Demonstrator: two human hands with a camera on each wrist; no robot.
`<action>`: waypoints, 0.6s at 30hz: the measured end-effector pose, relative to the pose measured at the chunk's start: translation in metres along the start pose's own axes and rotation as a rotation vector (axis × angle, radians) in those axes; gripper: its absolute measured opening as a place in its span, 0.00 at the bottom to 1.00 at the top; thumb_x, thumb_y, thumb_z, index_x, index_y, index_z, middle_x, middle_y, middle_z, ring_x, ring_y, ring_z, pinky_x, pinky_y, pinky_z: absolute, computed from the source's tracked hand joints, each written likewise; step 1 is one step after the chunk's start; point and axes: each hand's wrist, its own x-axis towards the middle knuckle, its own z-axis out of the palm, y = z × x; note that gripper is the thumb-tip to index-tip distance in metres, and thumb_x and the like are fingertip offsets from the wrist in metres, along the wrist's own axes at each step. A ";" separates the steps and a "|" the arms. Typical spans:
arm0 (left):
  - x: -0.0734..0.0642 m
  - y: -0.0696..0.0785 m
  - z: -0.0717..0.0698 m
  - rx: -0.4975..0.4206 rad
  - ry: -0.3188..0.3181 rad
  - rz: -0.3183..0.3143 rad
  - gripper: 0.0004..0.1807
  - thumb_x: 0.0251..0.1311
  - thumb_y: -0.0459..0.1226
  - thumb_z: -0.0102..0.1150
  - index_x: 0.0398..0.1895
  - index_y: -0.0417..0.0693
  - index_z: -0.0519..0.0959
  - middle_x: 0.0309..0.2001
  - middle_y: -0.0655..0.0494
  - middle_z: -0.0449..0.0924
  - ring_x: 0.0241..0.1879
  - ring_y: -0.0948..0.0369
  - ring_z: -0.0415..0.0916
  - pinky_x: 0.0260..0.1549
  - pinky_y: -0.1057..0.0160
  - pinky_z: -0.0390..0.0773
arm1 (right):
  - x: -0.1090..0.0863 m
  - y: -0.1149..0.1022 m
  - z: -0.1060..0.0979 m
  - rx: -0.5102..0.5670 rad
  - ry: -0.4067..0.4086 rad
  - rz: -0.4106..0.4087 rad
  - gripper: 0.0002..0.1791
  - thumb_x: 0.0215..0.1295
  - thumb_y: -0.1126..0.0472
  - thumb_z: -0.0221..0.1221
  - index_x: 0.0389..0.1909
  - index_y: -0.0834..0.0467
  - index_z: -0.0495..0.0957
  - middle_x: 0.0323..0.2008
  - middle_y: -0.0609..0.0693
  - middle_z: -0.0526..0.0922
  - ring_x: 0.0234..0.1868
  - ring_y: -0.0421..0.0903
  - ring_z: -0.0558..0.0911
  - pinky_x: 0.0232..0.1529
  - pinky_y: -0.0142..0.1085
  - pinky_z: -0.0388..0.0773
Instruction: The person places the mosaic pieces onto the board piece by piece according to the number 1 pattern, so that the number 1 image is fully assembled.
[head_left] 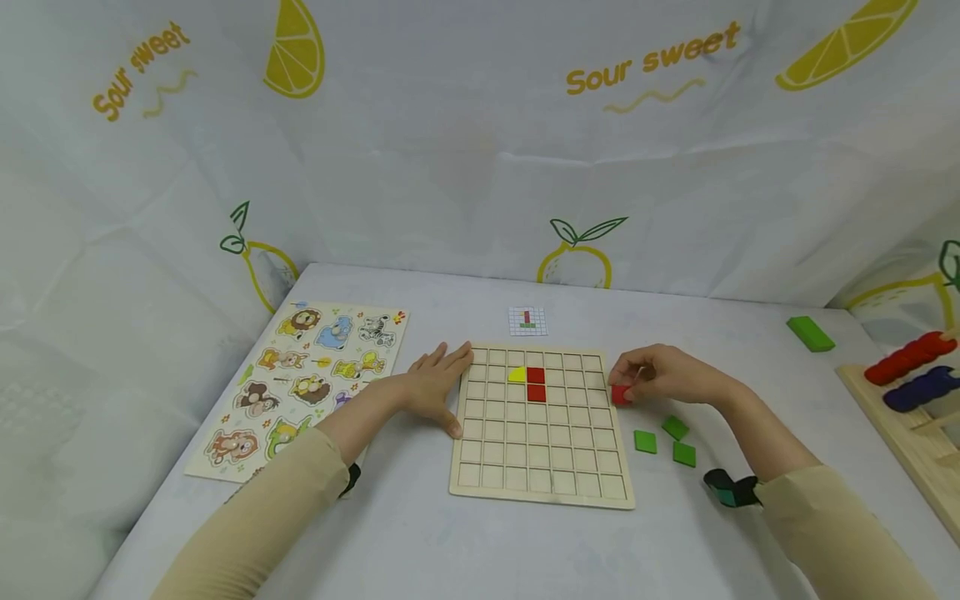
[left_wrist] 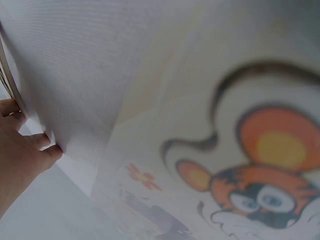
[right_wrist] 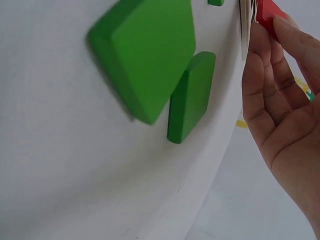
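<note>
- One wooden grid board [head_left: 538, 457], lying flat on the white table [head_left: 420, 533]; the landmark for every place below.
- One left hand [head_left: 435, 392], fingers spread and thumb stretched apart, at the board's left edge; fingertips touched the upper left corner, thumb tip lay at the edge lower down.
- One right hand [head_left: 671, 377], well apart from the left, just beside the board's right edge; thumb and fingers pinched a red square [head_left: 619, 394]. Whether this square touched the board could not be told.
- Two placed red squares [head_left: 536, 392], one below the other in neighbouring cells of the board's upper half.
- One yellow piece [head_left: 517, 374], one corner rounded, in the cell left of the upper red square.
- Three green squares [head_left: 645, 442], loose on the table, right of the board.
- One small card [head_left: 528, 322], printed with a grid and a red, yellow and green figure, just behind the board.
- One animal puzzle [head_left: 198, 467], left of the board, partly covered by the left sleeve [head_left: 262, 517].
- One green block [head_left: 810, 333], behind and well right of the board.
- One bead frame [head_left: 877, 404], red and blue beads, far right of the board, cut off by the view's edge.
- One lemon-printed cloth [head_left: 450, 192], hanging behind the board.
</note>
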 end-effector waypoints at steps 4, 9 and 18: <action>0.000 0.000 0.000 -0.001 0.001 0.004 0.68 0.45 0.54 0.75 0.81 0.48 0.38 0.82 0.54 0.27 0.81 0.44 0.24 0.78 0.39 0.37 | 0.004 -0.005 0.001 -0.009 0.003 0.017 0.08 0.59 0.62 0.65 0.39 0.51 0.82 0.35 0.48 0.81 0.39 0.44 0.77 0.40 0.31 0.75; -0.001 0.000 0.000 -0.002 -0.001 0.000 0.68 0.45 0.54 0.75 0.81 0.48 0.38 0.82 0.55 0.27 0.81 0.44 0.24 0.78 0.39 0.37 | 0.009 -0.013 0.004 -0.039 0.016 0.031 0.08 0.58 0.61 0.66 0.39 0.50 0.83 0.36 0.48 0.82 0.41 0.46 0.76 0.42 0.33 0.74; -0.001 0.001 -0.001 0.006 -0.003 -0.002 0.68 0.45 0.55 0.75 0.81 0.47 0.38 0.82 0.54 0.27 0.81 0.44 0.24 0.78 0.39 0.37 | 0.019 -0.023 0.012 -0.031 0.022 0.019 0.07 0.60 0.63 0.63 0.38 0.50 0.83 0.33 0.48 0.80 0.40 0.46 0.76 0.42 0.33 0.74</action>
